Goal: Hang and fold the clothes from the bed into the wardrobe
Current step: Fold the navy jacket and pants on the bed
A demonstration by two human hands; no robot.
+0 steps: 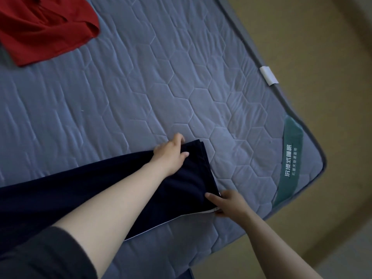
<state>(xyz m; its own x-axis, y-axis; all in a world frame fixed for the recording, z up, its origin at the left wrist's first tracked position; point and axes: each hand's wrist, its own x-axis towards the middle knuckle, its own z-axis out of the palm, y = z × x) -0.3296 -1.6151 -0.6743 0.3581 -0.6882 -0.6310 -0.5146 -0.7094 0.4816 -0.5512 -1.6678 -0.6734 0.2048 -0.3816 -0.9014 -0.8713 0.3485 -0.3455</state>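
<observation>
A grey-blue quilted mattress (141, 87) fills most of the view, with one corner pointing to the lower right. Its right and near edges drop to a tan floor (322, 97). The quilted surface is bare across the middle, between the two garments.

A dark navy garment (187, 178) lies stretched flat across the near part of the mattress. It runs from the left edge of the frame to a squared end near the mattress corner. A thin white line shows along its near edge, which lies close to the mattress side. It may be a pair of trousers, but the dark cloth hides its seams.

A red garment (40, 27) lies rumpled at the far left, well apart from the navy one.

The left arm reaches straight out over the navy cloth, with a dark sleeve (40, 256) at its upper part. The left hand (171, 152) grips the far corner of the squared end, thumb on top and fingers curled over the edge. The right arm comes in from the lower right, crossing the mattress side. The right hand (227, 204) pinches the near corner of the same end, thumb laid on the cloth and fingers tucked beneath it.

A green label (289, 164) with white characters crosses the mattress corner, just beyond the right hand. A small white tag (268, 75) is folded over the right edge farther up.
</observation>
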